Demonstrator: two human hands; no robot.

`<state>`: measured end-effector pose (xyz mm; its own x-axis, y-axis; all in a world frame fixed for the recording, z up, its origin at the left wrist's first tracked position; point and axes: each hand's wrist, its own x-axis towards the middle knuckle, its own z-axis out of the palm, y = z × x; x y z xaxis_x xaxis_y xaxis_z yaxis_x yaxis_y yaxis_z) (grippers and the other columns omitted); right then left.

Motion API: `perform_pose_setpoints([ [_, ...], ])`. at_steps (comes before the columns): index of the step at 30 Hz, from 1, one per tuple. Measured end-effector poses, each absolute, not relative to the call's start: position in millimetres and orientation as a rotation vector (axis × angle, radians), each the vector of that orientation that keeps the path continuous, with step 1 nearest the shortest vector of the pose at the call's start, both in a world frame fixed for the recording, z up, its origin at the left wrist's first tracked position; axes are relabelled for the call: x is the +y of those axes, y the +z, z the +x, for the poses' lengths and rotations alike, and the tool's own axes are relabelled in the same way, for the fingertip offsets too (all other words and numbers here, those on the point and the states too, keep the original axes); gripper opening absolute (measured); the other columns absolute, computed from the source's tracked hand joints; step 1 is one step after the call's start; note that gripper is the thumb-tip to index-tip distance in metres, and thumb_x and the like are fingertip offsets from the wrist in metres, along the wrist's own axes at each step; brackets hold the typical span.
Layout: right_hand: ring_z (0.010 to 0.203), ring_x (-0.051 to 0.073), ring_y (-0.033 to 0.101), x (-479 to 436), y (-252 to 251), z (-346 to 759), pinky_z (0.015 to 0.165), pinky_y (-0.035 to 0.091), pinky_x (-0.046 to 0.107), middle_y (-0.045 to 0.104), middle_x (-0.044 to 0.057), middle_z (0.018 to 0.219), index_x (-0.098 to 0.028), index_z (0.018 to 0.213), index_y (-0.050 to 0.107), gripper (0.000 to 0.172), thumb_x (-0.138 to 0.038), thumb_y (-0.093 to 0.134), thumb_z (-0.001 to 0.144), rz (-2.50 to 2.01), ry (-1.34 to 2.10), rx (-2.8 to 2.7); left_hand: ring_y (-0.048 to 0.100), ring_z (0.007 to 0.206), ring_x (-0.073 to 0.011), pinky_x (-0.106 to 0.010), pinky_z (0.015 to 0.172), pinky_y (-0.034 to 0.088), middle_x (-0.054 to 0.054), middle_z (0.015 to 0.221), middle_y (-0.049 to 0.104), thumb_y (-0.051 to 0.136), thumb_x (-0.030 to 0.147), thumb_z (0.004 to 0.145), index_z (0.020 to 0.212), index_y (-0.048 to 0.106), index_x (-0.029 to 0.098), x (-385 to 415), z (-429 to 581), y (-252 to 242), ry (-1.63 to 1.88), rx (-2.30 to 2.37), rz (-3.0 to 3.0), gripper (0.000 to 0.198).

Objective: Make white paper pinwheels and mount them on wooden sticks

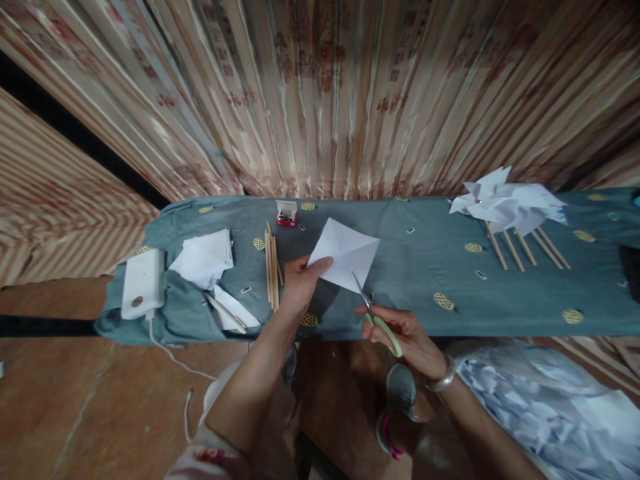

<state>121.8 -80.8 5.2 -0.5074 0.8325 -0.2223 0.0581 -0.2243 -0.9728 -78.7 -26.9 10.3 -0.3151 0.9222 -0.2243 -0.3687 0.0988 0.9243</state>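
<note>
My left hand (299, 283) pinches the left corner of a white creased paper square (345, 252) and holds it up above the blue-grey cloth-covered table (415, 267). Green-handled scissors (376, 317) are gripped in my right hand (405, 337), and their blades reach into the paper's lower edge. A silver bangle sits on my right wrist. Both hands hover near the table's front edge.
Wooden sticks (273, 270) lie left of my hand, beside a stack of white paper squares (205, 257) and a white power bank (143, 283) with a cable. A small red box (287, 213) sits behind. Finished paper pinwheels (505, 207) lie far right. A clear bag of paper scraps (545, 400) is on the floor.
</note>
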Motion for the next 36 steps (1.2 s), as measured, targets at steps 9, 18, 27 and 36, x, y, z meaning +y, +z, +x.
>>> perform_pose_setpoints([
  [9, 0.061, 0.011, 0.05, -80.2, 4.6, 121.7, 0.059, 0.045, 0.026, 0.061, 0.001, 0.071, -0.017, 0.109, 0.069, 0.049, -0.052, 0.07, 0.075, -1.095, 1.793, -1.48, 0.061, 0.061, -0.0153, -0.028, 0.063, 0.046, -0.001, 0.067, 0.07, 0.081, 0.028, 0.052, 0.068, 0.073, 0.014, -27.5, -77.8, 10.3, 1.47, 1.249, 0.638, 0.023],
  [18, 0.062, 0.012, 0.053, -79.6, 4.4, 122.1, 0.06, 0.048, 0.027, 0.064, 0.002, 0.071, -0.017, 0.109, 0.069, 0.05, -0.053, 0.069, 0.075, -1.096, 1.768, -1.516, 0.06, 0.06, -0.0144, -0.027, 0.062, 0.045, -0.001, 0.066, 0.07, 0.081, 0.027, 0.051, 0.068, 0.073, 0.014, -26.5, -79.3, 9.9, 1.477, 1.246, 0.63, 0.023],
  [27, 0.061, 0.011, 0.051, -79.6, 2.9, 122.0, 0.058, 0.046, 0.026, 0.062, 0.002, 0.071, -0.017, 0.108, 0.07, 0.048, -0.052, 0.069, 0.075, -1.094, 1.786, -1.493, 0.061, 0.062, -0.0155, -0.028, 0.063, 0.046, -0.002, 0.067, 0.07, 0.081, 0.028, 0.052, 0.069, 0.073, 0.013, -26.3, -77.5, 9.0, 1.465, 1.253, 0.641, 0.024],
  [36, 0.061, 0.011, 0.05, -80.5, 3.3, 121.3, 0.059, 0.045, 0.026, 0.061, 0.001, 0.069, -0.016, 0.107, 0.069, 0.052, -0.055, 0.069, 0.074, -1.109, 1.787, -1.492, 0.06, 0.06, -0.0146, -0.027, 0.063, 0.046, -0.001, 0.066, 0.07, 0.082, 0.027, 0.051, 0.068, 0.073, 0.013, -26.2, -77.5, 8.8, 1.475, 1.246, 0.631, 0.024],
])
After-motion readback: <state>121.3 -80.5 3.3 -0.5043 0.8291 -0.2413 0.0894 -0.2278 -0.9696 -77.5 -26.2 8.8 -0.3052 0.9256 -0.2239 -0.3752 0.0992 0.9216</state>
